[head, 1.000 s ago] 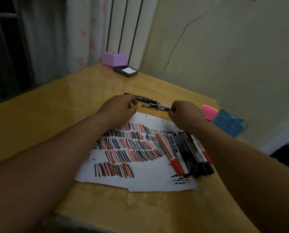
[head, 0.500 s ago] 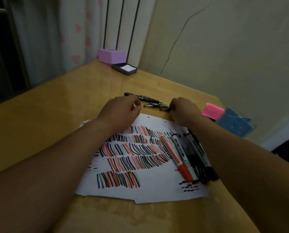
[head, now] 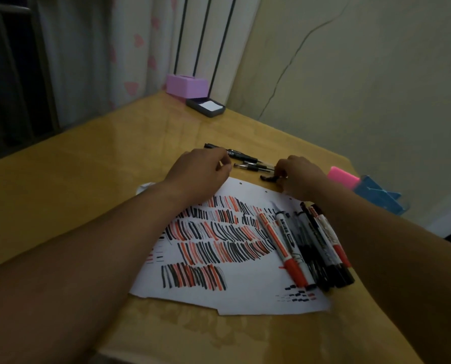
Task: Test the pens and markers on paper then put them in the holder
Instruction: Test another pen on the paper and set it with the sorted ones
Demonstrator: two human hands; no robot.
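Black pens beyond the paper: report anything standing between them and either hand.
Nothing visible does. The left hand and right hand sit at opposite ends of the black pens, close against them.

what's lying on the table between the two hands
Black pens lie on the wooden table between the left hand and the right hand, seen in the head view.

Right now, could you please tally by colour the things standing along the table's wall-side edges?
Purple box: 1
Dark tray: 1
Pink block: 1
Blue holder: 1
Total: 4
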